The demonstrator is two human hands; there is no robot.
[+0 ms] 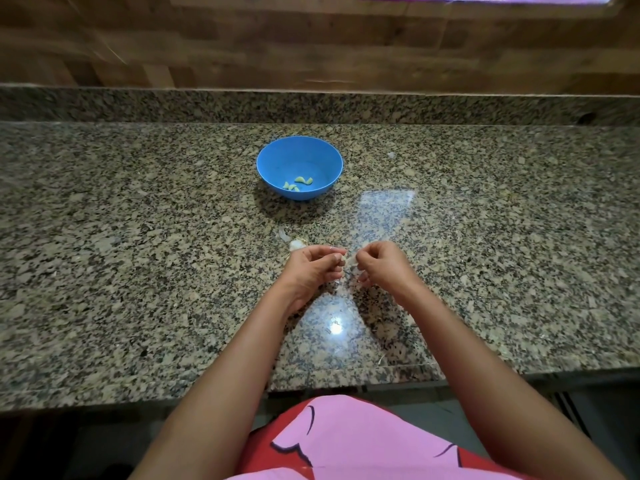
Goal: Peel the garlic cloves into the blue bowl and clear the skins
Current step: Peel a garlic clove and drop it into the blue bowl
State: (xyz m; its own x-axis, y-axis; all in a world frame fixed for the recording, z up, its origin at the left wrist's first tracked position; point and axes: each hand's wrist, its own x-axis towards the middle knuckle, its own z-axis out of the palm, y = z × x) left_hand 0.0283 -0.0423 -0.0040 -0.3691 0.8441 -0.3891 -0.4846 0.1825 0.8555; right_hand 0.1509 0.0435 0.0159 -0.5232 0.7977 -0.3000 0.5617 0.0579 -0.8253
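A blue bowl stands on the granite counter with several peeled pale cloves in its bottom. Nearer to me, my left hand and my right hand meet above the counter, fingers curled. Between their fingertips they pinch a small garlic clove with thin skin coming off it; most of it is hidden by the fingers. What is left of the garlic bulb lies just beyond my left hand. A loose bit of skin lies beside it.
A raised granite ledge and a wooden wall run behind the counter. Small skin scraps lie near the front edge. The counter's front edge runs just below my forearms.
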